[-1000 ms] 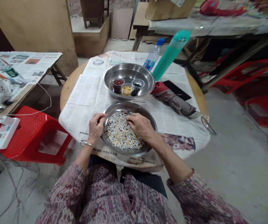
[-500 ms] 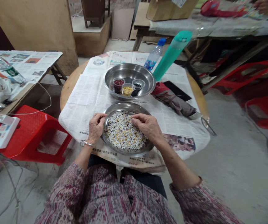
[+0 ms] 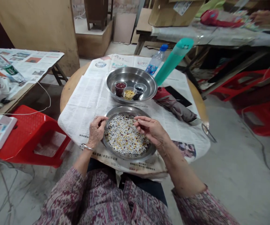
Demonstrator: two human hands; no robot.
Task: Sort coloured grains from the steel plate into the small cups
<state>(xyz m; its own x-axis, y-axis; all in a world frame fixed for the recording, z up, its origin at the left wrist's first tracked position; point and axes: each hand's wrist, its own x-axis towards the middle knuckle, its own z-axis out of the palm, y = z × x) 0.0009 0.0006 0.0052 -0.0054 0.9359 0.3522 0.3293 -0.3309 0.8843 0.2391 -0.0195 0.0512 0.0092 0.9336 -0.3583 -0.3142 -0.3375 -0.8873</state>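
Head view: the two hands are apart, at a steel dish (image 3: 123, 109) spread with small white, yellow and dark pieces (image 3: 126, 134). This dish sits on newspaper (image 3: 83, 103) covering a round table (image 3: 69, 82), directly before the person. The left hand (image 3: 97, 131) rests its curled fingers at the dish's left rim; I cannot tell whether they grip it. Above the dish's right side, the right hand (image 3: 151, 129) has thumb and forefinger drawn close, and whether anything lies between them is too small to tell. Just beyond, a deeper steel basin (image 3: 130, 74) holds a cup of red pieces (image 3: 120, 89), a cup of yellow pieces (image 3: 129, 93) and a cup of dark pieces (image 3: 139, 90). A blue-capped bottle (image 3: 155, 61) and a tilted green container (image 3: 172, 64) stand near the basin.
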